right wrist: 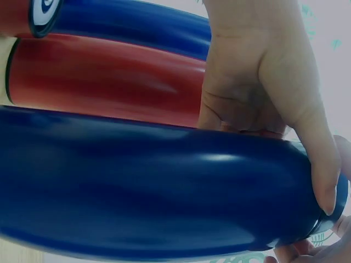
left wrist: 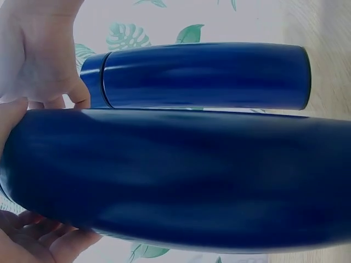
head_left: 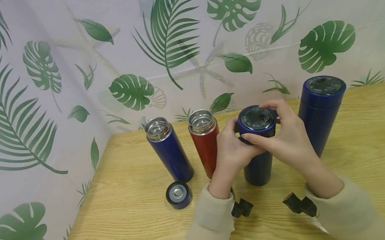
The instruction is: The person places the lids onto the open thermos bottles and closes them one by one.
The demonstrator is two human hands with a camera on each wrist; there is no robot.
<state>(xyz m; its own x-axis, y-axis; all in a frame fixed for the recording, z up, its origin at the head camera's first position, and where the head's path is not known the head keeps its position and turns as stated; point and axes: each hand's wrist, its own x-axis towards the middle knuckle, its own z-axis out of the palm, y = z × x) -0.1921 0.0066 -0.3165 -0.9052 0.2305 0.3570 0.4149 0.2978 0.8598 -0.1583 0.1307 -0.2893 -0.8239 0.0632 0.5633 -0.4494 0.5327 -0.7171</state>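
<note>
A dark blue insulated bottle [head_left: 258,169] stands upright on the table in front of me. Its blue-rimmed lid [head_left: 257,118], with a glossy black top, sits on its mouth. My left hand [head_left: 232,147] grips the bottle's upper end just under the lid, thumb across the front. Fingers and thumb of my right hand [head_left: 286,137] hold the lid from the right side. Left of my hands stand a lidless red bottle [head_left: 205,146] and a lidless blue bottle [head_left: 171,153], steel necks showing. A taller lidded blue bottle [head_left: 322,114] is just beyond my right hand.
An upturned blue lid [head_left: 178,194] lies before the left blue bottle. At the right wrist view's upper left corner shows a red lid-like piece [right wrist: 15,16]; my left arm hides that spot in the head view. A leaf-printed cloth [head_left: 184,38] hangs behind the wooden table [head_left: 134,235].
</note>
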